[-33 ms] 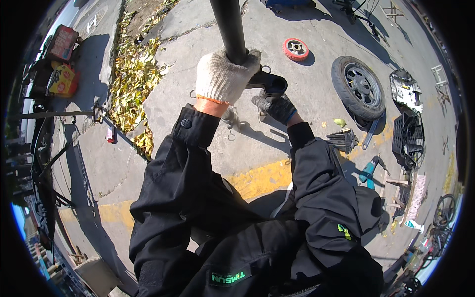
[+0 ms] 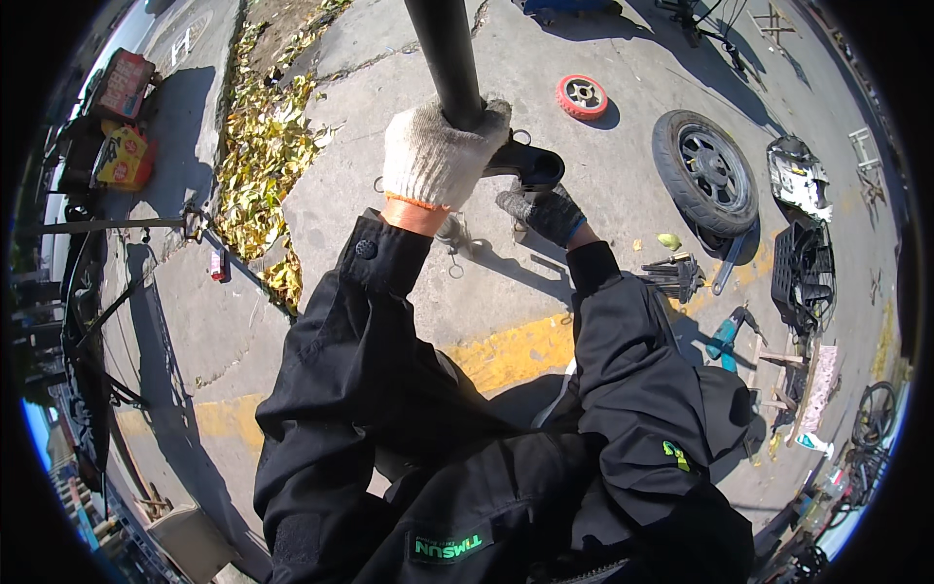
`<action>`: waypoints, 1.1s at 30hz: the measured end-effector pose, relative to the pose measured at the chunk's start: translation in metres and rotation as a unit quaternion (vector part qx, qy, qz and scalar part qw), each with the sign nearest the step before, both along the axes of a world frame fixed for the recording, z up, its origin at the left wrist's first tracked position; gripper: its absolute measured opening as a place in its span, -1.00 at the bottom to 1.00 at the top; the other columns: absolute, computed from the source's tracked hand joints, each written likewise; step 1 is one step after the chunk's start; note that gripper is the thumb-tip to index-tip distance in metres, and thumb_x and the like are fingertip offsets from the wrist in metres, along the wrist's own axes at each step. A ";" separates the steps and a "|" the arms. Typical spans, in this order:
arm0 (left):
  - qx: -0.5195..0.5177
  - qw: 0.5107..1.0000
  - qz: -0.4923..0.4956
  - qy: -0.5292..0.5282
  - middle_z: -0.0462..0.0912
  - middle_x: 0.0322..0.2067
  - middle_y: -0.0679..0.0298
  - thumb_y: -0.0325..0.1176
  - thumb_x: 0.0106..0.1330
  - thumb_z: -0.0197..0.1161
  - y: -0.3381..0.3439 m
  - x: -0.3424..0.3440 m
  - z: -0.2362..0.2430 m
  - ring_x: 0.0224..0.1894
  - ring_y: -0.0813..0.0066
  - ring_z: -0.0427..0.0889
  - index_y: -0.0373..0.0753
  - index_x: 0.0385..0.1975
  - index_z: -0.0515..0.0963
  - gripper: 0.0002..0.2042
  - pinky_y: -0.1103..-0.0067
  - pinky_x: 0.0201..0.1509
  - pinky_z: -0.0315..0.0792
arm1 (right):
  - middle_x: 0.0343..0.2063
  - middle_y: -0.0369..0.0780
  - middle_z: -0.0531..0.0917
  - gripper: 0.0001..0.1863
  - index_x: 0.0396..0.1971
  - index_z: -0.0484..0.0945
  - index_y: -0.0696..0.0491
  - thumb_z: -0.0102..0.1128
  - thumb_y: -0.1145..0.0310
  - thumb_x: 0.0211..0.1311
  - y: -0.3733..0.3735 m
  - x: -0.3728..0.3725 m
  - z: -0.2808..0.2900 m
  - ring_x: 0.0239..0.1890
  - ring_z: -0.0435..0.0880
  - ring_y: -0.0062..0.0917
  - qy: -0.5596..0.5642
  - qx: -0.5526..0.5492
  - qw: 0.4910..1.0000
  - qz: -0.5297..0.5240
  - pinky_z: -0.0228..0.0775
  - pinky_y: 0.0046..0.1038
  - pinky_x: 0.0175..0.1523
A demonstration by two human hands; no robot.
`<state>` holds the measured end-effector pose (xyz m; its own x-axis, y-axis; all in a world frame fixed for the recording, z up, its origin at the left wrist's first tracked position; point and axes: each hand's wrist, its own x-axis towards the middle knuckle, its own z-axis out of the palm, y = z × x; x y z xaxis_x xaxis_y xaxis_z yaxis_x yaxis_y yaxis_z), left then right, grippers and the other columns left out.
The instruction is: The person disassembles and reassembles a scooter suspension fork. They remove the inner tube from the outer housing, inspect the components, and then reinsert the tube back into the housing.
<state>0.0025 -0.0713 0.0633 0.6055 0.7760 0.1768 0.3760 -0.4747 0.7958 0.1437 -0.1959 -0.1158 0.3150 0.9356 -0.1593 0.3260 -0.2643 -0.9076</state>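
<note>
While the left hand [image 2: 431,156] has its fingers wrapped round the black tube [image 2: 445,58], slackening could tip it; right hand [image 2: 547,215]: closure and hold indeterminable.

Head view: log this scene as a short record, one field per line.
Left grip: white-gloved, closed around the black tube
Right grip: dark-gloved, beside the black fitting; contact unclear
Right side: small red wheel, large dark-tyred wheel, teal power tool
Left side: yellow leaves
Ground: concrete with yellow stripe
</note>
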 end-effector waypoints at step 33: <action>-0.065 0.939 -0.285 0.184 0.68 -0.13 0.04 -0.03 0.08 0.46 0.020 -0.069 -0.077 -0.05 0.15 0.66 -0.21 0.06 0.50 -0.41 0.36 0.03 0.50 | -0.36 -0.18 0.73 -0.65 -0.03 0.67 -0.10 0.28 0.44 0.15 0.054 -0.021 0.254 -0.38 0.74 -0.38 -0.395 0.398 0.827 -0.035 0.63 -0.40 -0.28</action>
<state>-0.0663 -0.0510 -0.0132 0.9305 0.3081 -0.1983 0.3505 -0.5905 0.7269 0.1230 -0.1421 0.1379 0.0839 0.6204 0.7798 0.9101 0.2710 -0.3135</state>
